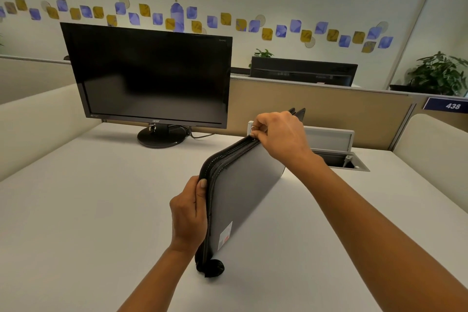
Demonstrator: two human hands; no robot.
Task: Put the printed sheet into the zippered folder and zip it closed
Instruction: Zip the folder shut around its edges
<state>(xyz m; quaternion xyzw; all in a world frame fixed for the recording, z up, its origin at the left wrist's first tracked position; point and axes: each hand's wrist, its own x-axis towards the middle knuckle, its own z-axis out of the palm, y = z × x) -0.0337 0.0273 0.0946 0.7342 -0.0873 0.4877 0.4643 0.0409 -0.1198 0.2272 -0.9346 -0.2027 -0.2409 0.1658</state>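
Folder [243, 192] on desk [88, 210] — monitor [152, 76] behind, left

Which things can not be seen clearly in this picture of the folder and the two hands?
Head view, the only one:
- Printed sheet: not visible; if inside, the grey folder hides it.
- Zipper pull: mostly covered by the right hand fingertips.
- Folder's far side: hidden by its own body and the left hand.
- Label on the folder: text too small.
- Open desk hatch: contents dark.

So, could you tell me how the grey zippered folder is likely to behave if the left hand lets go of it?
The zippered folder stands on edge on the desk, so it would probably tip flat. Its flat, unsagging face suggests stiffness. The right hand pinching the zipper pull might slow the fall.
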